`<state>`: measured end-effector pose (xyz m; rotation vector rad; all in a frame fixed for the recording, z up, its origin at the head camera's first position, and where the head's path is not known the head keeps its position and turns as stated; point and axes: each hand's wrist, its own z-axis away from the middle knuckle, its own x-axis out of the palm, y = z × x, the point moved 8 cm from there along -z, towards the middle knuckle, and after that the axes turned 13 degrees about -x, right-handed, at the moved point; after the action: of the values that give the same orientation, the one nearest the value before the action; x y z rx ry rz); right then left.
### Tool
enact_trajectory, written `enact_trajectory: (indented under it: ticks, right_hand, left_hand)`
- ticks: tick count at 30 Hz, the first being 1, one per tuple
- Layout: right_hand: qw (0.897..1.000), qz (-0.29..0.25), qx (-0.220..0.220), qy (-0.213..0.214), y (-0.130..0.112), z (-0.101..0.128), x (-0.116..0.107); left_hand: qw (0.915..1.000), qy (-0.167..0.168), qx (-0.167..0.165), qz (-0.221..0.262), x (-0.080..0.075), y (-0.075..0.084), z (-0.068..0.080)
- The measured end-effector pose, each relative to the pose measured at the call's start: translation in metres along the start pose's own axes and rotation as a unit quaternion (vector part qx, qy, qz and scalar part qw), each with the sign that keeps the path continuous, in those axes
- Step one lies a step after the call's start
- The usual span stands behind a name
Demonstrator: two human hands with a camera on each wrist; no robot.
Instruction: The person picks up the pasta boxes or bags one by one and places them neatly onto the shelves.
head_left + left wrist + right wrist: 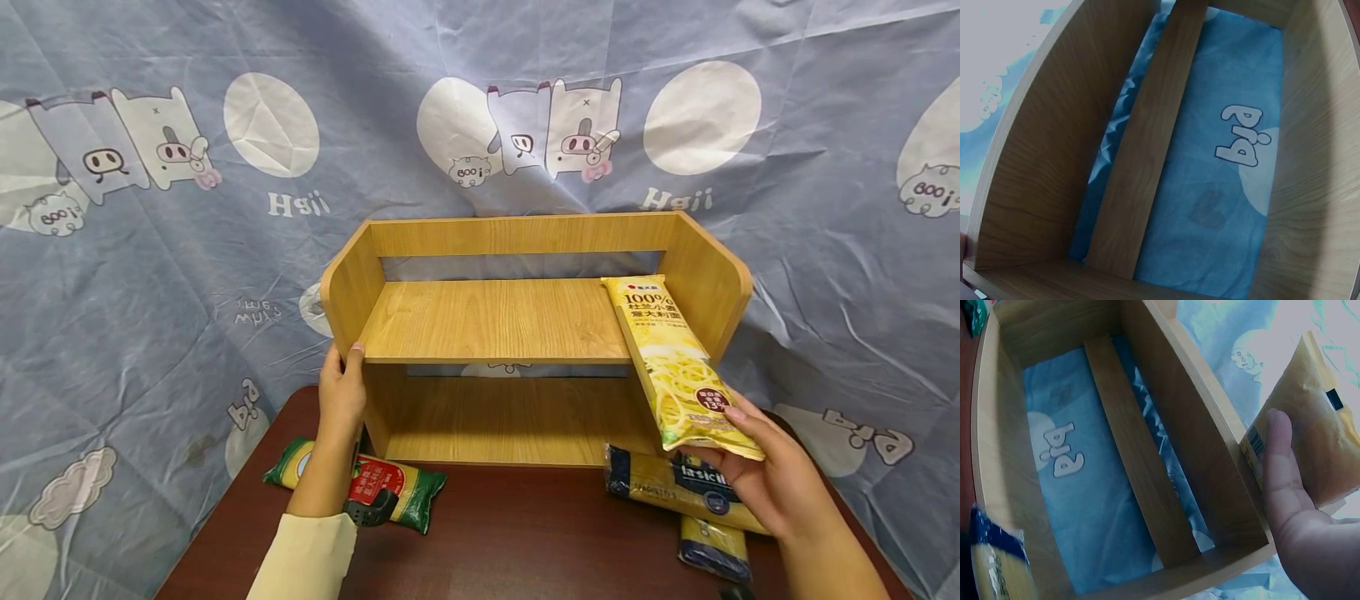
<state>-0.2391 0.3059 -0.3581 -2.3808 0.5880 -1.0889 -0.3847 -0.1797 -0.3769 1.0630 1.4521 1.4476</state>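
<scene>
A small two-tier wooden shelf unit (525, 333) in light oak finish stands at the back of a dark reddish-brown surface (510, 542), in front of a blue-grey cartoon-printed cloth backdrop (150, 250). The left hand (342, 396) grips the front edge of the unit's left side panel, thumb curled over the edge at the level of the upper board, apparently steadying it. The right hand (765, 475) holds a long yellow plastic packet of spaghetti (678, 367) by its near end, fingers wrapped under it and thumb on top. The packet slants up and away, its far end resting on the right part of the upper board, just beside the right side panel; its near end overhangs the front edge.

The step in hand appears to be laying this packet onto the upper tier. The next move likely calls for pushing it further back and letting it down flat, so that it does not tip off the front.

On the surface below the right hand lie two dark blue and yellow pasta packets (675, 487), touching each other. Near the left forearm lies a green, red and yellow food bag (390, 492), partly hidden by the arm.
</scene>
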Motion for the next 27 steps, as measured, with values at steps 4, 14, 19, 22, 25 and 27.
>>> enact_trajectory:
  ticks: [4, 14, 19, 22, 25, 27]
  right_hand:
    - [0.99, 0.138, -0.034, -0.006, -0.006, 0.01, 0.0]
    - [0.929, 0.358, -0.057, 0.079, -0.004, 0.019, -0.002]
    - [0.926, 0.353, -0.092, 0.094, -0.003, 0.017, -0.002]
    - [0.924, 0.353, -0.108, 0.099, -0.003, 0.016, -0.003]
    - [0.913, 0.377, -0.106, 0.115, -0.004, 0.014, -0.004]
    - [0.905, 0.394, -0.103, 0.124, -0.004, 0.013, -0.005]
  left_hand:
    - [1.0, -0.003, 0.0, 0.003, 0.001, 0.0, 0.0]
    - [0.9999, 0.002, 0.002, 0.011, 0.0, 0.0, 0.0]
    - [0.9999, 0.002, 0.001, 0.011, -0.001, 0.0, 0.0]
    - [1.0, 0.002, -0.001, 0.01, -0.001, -0.001, 0.0]
    - [0.9999, 0.001, -0.003, 0.01, -0.001, -0.001, 0.0]
    - [0.9999, 0.001, -0.003, 0.012, 0.0, -0.001, 0.0]
